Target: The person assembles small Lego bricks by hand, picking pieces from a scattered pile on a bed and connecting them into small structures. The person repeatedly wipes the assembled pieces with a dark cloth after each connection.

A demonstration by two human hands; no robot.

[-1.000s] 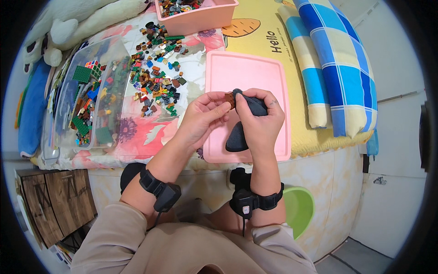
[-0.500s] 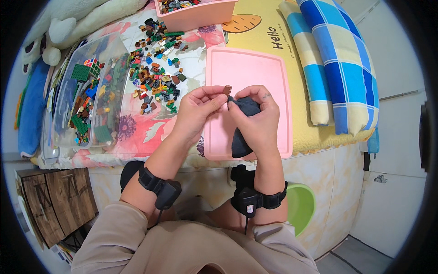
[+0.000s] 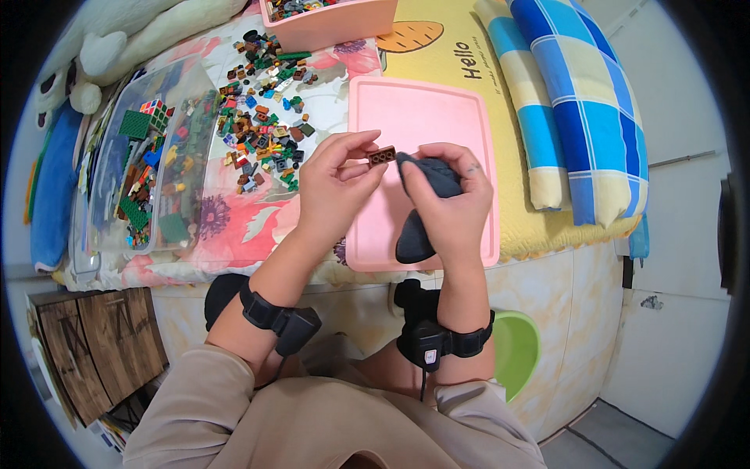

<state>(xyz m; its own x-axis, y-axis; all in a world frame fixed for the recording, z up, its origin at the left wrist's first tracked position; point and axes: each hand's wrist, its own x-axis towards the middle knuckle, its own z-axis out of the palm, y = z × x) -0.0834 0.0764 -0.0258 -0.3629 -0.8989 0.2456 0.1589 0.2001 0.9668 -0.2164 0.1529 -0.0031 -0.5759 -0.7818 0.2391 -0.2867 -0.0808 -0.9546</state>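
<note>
Between the fingertips of my left hand is a small brown toy brick, its hollow underside showing. My right hand grips a dark grey cloth, which is bunched in the fingers and hangs down in a fold. Both hands are over a pink plastic lid, with the brick just left of the cloth and a narrow gap between them. Left of the lid, many loose toy bricks in brown, green, black and other colours are spread on the flowered cover.
A clear plastic box of bricks stands at the left, with a puzzle cube on top. A pink bin of bricks is at the back. Folded checked bedding lies at the right; a green basin is on the floor.
The brick and cloth have come apart: my left hand has turned the brick to show its underside, while my right hand has shifted slightly right with the cloth.
</note>
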